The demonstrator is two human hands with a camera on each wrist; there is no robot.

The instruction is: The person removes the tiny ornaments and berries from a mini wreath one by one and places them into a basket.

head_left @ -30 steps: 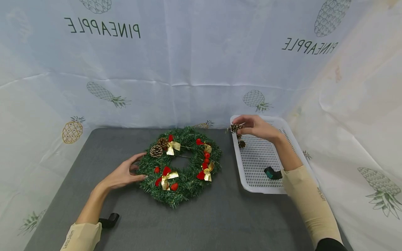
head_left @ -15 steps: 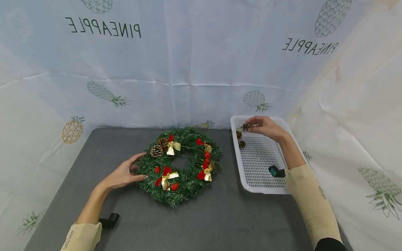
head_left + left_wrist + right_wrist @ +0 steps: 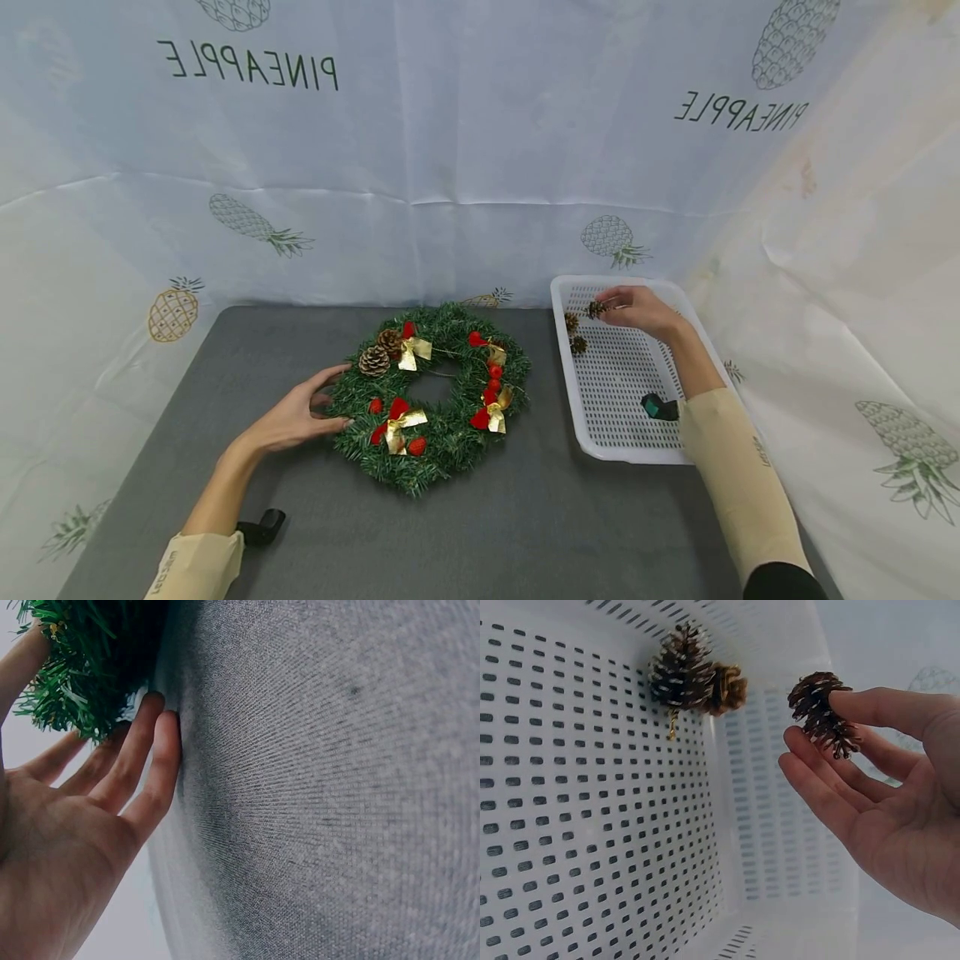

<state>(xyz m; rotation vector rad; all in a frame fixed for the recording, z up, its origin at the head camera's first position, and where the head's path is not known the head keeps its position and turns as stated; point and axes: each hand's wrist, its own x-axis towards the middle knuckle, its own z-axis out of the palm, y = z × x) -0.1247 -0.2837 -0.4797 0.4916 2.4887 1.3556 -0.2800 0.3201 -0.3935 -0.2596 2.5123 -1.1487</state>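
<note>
A green wreath point(image 3: 360, 467) lies on the grey table, trimmed with red and gold bows, red berries and two pinecones. My left hand point(image 3: 296, 412) holds it at its left edge, thumb and fingers spread around the greenery. In the left wrist view, the lower fingertips point(image 3: 166, 724) reach down by the table surface. Over the white basket point(image 3: 572, 400), my right hand point(image 3: 641, 312) pinches a small brown pinecone point(image 3: 817, 709) between thumb and fingers. More pinecones point(image 3: 682, 671), one with a gold tie, lie in the basket's corner.
The basket has perforated walls and stands at the table's back right. A black strap end point(image 3: 262, 527) shows beside the left wrist, another with a teal patch point(image 3: 654, 407) by the right. A pineapple-printed cloth point(image 3: 480, 167) hangs behind and at the sides.
My right hand has moved rightward with the pinecone, from the basket's left rim to over its inside. The left hand and wreath have stayed in place.
</note>
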